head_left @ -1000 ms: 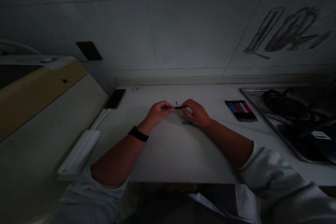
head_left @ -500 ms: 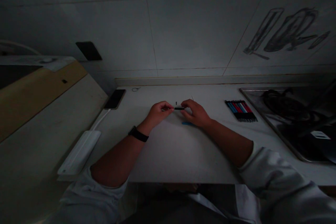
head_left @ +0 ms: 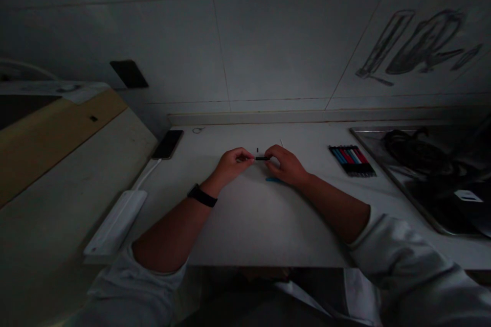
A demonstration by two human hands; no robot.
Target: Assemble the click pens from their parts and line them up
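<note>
Two hands meet over the counter (head_left: 276, 230), with a thin black rod (head_left: 263, 158) between them, level and crosswise. Thumb and fingers of the left hand (head_left: 233, 162) are pinched on its left end; the right hand (head_left: 287, 164) appears closed on the other end, its exact contact hidden by the fingers. Just beyond the rod lies a small black piece (head_left: 257, 150), a likely loss: a knuckle brushing it could flick it toward the wall (head_left: 276, 61). A blue piece (head_left: 272, 179) lies partly beneath the right hand, where a dropped wrist could push or roll it. The white stick (head_left: 282, 142), just past the right knuckles, is similarly exposed. Since each end offers little to grip, uneven pressure could make the rod slip or twist; pulling hard could part it suddenly. Dim light would make any dropped part hard to find.
</note>
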